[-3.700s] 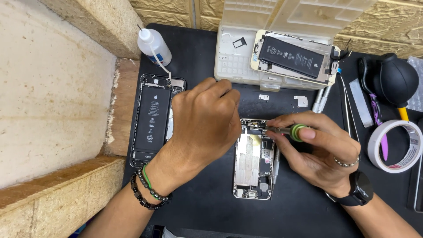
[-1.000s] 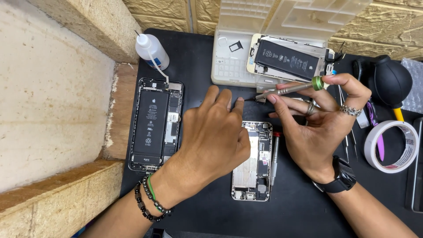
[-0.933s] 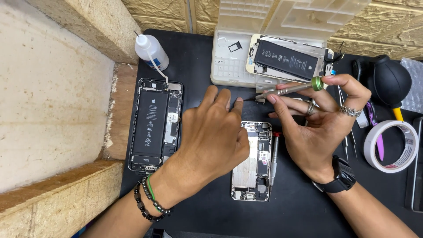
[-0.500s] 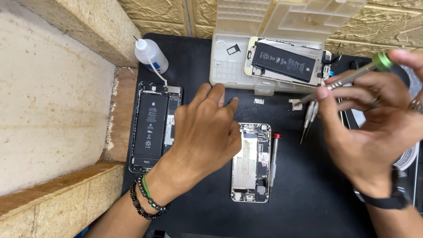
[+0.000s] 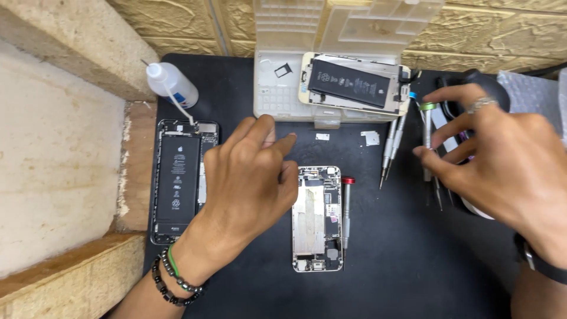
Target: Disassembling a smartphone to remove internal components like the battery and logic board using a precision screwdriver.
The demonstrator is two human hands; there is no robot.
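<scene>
An opened phone (image 5: 317, 218) with its metal shield showing lies mid-mat. My left hand (image 5: 248, 177) rests just left of it, fingers spread, the thumb side against the phone's upper left edge, holding nothing. My right hand (image 5: 502, 159) is at the right of the mat, its thumb and fingers pinching a green-capped screwdriver (image 5: 427, 133) that stands nearly upright, tip down among other tools. A red-capped screwdriver (image 5: 346, 207) lies along the phone's right side.
A second opened phone with a black battery (image 5: 180, 180) lies at the left, beside a white squeeze bottle (image 5: 171, 82). A clear parts box (image 5: 283, 88) at the back carries another phone with battery (image 5: 354, 82). Loose screwdrivers (image 5: 390, 147) and two small metal plates (image 5: 371, 137) lie on the black mat (image 5: 413, 266).
My right hand lifted the green-capped screwdriver off the middle phone and carried it right, then down among the tools. My left hand stayed beside the phone.
</scene>
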